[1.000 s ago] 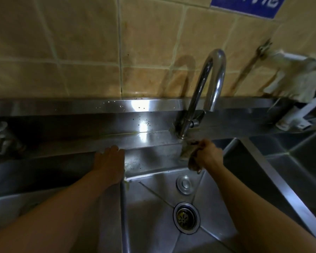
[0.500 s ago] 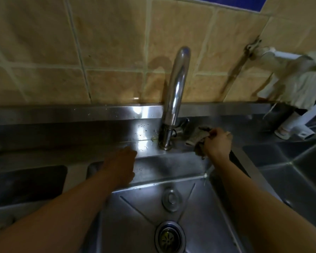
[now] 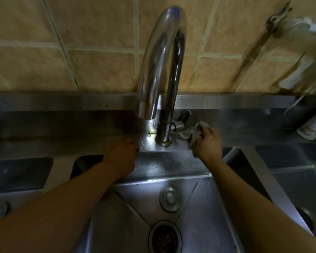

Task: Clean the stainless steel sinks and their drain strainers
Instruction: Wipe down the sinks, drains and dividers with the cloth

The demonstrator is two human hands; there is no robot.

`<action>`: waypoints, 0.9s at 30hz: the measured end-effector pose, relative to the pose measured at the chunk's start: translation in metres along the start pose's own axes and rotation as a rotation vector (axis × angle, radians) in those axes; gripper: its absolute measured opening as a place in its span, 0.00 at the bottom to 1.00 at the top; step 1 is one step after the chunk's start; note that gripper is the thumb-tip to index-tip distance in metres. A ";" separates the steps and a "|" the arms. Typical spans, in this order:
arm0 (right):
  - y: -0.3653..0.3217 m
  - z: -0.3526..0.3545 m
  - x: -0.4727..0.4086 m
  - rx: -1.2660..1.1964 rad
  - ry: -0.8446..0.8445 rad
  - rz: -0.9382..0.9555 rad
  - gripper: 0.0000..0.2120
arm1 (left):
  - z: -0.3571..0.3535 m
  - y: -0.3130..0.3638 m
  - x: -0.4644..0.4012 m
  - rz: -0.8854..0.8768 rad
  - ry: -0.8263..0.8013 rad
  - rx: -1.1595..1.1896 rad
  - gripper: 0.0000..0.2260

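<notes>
A stainless steel sink (image 3: 199,212) lies below me, its round drain strainer (image 3: 164,238) dark with debris at the bottom edge. Above the strainer sits a round overflow cap (image 3: 169,198). A tall curved faucet (image 3: 161,70) rises from the back ledge (image 3: 80,141). My right hand (image 3: 208,143) grips a crumpled grey cloth (image 3: 190,133) against the ledge just right of the faucet base. My left hand (image 3: 122,156) rests on the ledge left of the base, knuckles toward me, fingers bent down onto the wet metal.
Another basin (image 3: 299,179) opens to the right and a further one (image 3: 16,176) to the left. A tan tiled wall (image 3: 80,52) backs the ledge. A pale rag (image 3: 303,57) hangs from a wall pipe at upper right, above a white pipe end (image 3: 312,126).
The view has closed in on the faucet, whose spout has swung toward me. My right hand carried the cloth from the front of the base to its right side. My left hand slid right.
</notes>
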State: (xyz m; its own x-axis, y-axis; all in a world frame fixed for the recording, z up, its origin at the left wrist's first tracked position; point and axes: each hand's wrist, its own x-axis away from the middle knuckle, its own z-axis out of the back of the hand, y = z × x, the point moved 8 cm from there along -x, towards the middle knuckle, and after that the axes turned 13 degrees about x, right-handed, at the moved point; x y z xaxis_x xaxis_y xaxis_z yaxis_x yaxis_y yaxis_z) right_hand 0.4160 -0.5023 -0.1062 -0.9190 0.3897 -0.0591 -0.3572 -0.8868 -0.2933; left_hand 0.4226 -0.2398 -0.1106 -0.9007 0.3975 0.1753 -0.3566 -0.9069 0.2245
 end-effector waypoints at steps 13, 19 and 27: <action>-0.058 -0.024 0.024 0.022 -0.022 0.203 0.14 | -0.004 -0.003 0.005 0.006 0.006 -0.012 0.26; 0.033 -0.008 -0.009 0.272 -0.101 -0.019 0.23 | -0.003 -0.003 0.005 -0.008 0.029 -0.025 0.27; -0.042 -0.024 0.018 0.197 -0.001 0.239 0.23 | -0.004 -0.002 0.004 -0.022 0.047 -0.021 0.24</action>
State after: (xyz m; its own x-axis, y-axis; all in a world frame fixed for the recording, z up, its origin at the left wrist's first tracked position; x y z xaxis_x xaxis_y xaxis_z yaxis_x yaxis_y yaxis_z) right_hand 0.4185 -0.4516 -0.1179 -0.9811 0.1638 -0.1031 -0.1559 -0.9845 -0.0801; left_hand 0.4191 -0.2367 -0.1143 -0.9029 0.4113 0.1252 -0.3816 -0.9008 0.2074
